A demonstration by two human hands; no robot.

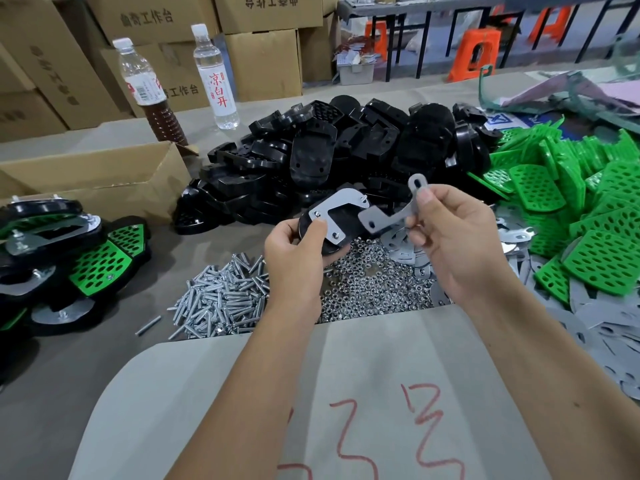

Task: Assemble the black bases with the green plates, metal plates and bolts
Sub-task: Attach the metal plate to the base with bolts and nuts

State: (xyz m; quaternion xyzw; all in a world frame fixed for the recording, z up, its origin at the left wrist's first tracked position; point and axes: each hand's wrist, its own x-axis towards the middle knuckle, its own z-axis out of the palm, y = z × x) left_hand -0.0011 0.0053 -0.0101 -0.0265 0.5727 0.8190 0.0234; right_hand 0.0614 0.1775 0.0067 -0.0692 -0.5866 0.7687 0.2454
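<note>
My left hand [294, 251] grips a black base [349, 221] above the table, with one metal plate [337, 209] lying on top of it and bolt ends poking through. My right hand [453, 237] pinches a second, bent metal plate [391, 213] just to the right of the base, apart from it. Under my hands lie a heap of bolts [221, 299] and a heap of nuts [370, 289]. A pile of black bases [329, 157] sits behind, green plates [571, 209] are heaped at the right, and loose metal plates [606, 327] spread below them.
Finished black-and-green assemblies [62, 258] are stacked at the left edge. An open cardboard box [100, 178] stands behind them, with two bottles [216, 77] and stacked cartons beyond. A paper sheet with red marks [346, 410] covers the near table.
</note>
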